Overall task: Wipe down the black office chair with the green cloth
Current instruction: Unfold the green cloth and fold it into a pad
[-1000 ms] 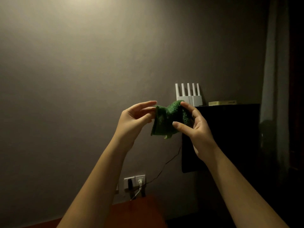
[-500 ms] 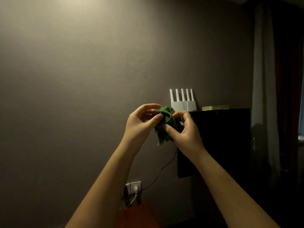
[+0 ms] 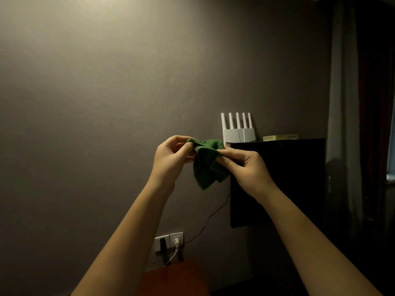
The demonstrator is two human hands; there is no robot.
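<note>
A small green cloth (image 3: 206, 167) hangs in the air in front of me at chest height, bunched and partly folded. My left hand (image 3: 171, 159) pinches its upper left edge between thumb and fingers. My right hand (image 3: 245, 165) pinches its upper right edge, thumb on the front. Most of the cloth droops between and below the two hands. The black office chair is not in view.
A grey wall fills the view. A black cabinet (image 3: 299, 180) stands at the right with a white router (image 3: 237, 131) and a flat box (image 3: 280, 137) on top. Wall sockets (image 3: 168, 241) with cables sit low, above a brown wooden surface (image 3: 175, 278). Curtains (image 3: 346, 103) hang at far right.
The cloth was squeezed into a tight bunch between both hands half a second ago; now it is drawn out wider and hangs lower. Both hands sit slightly further apart.
</note>
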